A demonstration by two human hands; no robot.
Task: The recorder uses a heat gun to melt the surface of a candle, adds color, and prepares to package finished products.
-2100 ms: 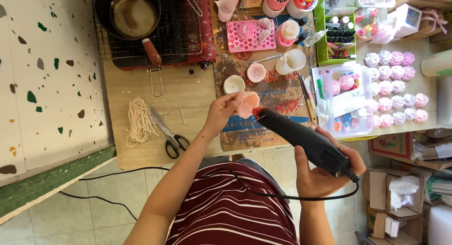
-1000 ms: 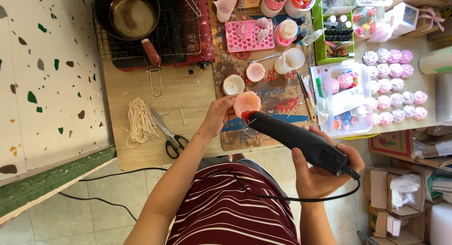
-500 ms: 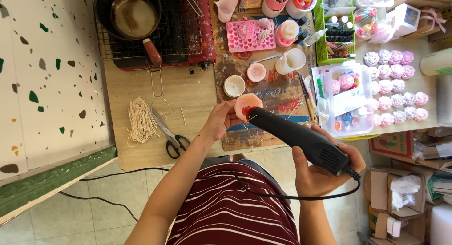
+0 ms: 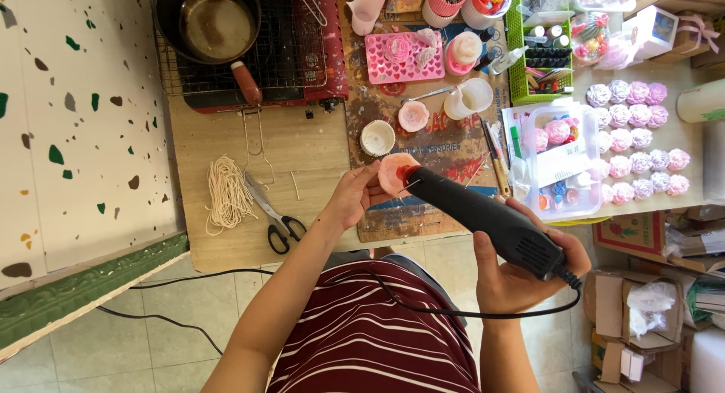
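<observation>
2 hands share the heating step: left hand [image 4: 349, 199] fingers pinch the pink wax flower [image 4: 394, 172] just below the white cup [image 4: 377, 138], right hand [image 4: 521, 272] grips the black heat gun [image 4: 487, 221], whose nozzle needs steady aim.

Matt black plastic heat gun [image 4: 483, 218] — waxy pink candle [image 4: 393, 173]

Wooden counter [image 4: 302, 147], carrying stove [image 4: 257, 53], scissors [image 4: 273, 215], string bundle [image 4: 225, 193], cardboard sheet [image 4: 423, 144], white cup [image 4: 377, 138].
</observation>
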